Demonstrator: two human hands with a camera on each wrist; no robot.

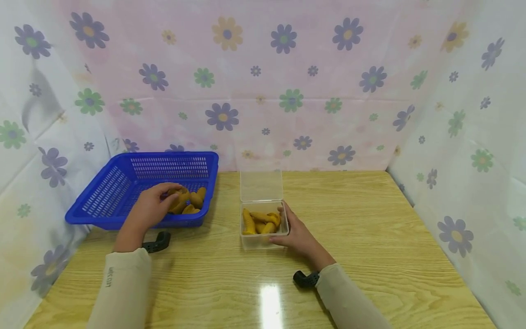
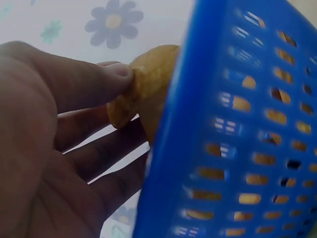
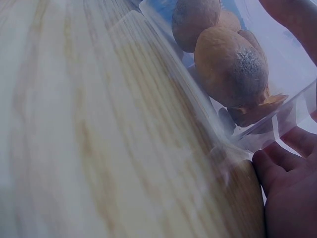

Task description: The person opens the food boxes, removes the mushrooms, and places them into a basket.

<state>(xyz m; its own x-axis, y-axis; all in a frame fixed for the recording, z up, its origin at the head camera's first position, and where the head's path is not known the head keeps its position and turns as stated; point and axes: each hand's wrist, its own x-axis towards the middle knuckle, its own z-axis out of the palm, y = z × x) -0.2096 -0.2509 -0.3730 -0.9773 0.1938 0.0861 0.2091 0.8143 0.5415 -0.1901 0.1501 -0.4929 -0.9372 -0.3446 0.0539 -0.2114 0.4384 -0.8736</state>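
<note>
Over the front right part of the blue plastic basket [image 1: 211, 183], my left hand [image 1: 148, 208] pinches a yellow-brown mushroom [image 2: 143, 89] between thumb and fingers. The basket's wall hides part of that mushroom in the left wrist view. More mushrooms [image 1: 196, 200] lie beside the hand in the basket's right end. My right hand [image 1: 302, 237] grips the right side of a clear plastic box [image 1: 263, 242], thumb at the front and fingers towards the back. Several yellow-brown mushrooms [image 1: 248, 221] lie inside that box; rounded mushrooms [image 3: 230, 64] show through its wall in the right wrist view.
The box's clear lid [image 1: 261, 186] stands open at its back edge. Basket and box both sit on a wood-grain table [image 1: 353, 214], the basket to the left. Flower-patterned cloth [image 1: 263, 82] hangs behind and at both sides.
</note>
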